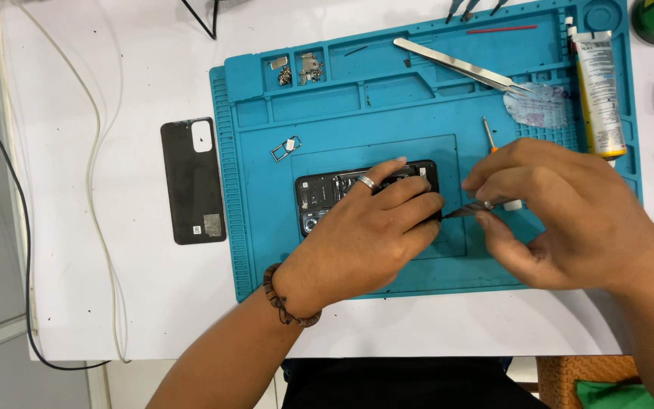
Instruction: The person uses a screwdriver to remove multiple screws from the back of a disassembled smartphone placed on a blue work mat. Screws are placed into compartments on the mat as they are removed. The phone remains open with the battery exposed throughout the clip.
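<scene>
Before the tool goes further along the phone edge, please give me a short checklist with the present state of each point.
1. Left hand presses the opened phone flat on the blue mat: ok.
2. Right hand pinches the dark pointed tool: ok.
3. Tool tip at the phone's right edge: ok, but contact cannot tell.
4. Back cover lies apart on the white table: ok.
5. SIM tray clear of the hands: ok.
6. Tweezers out of the way: ok.
</scene>
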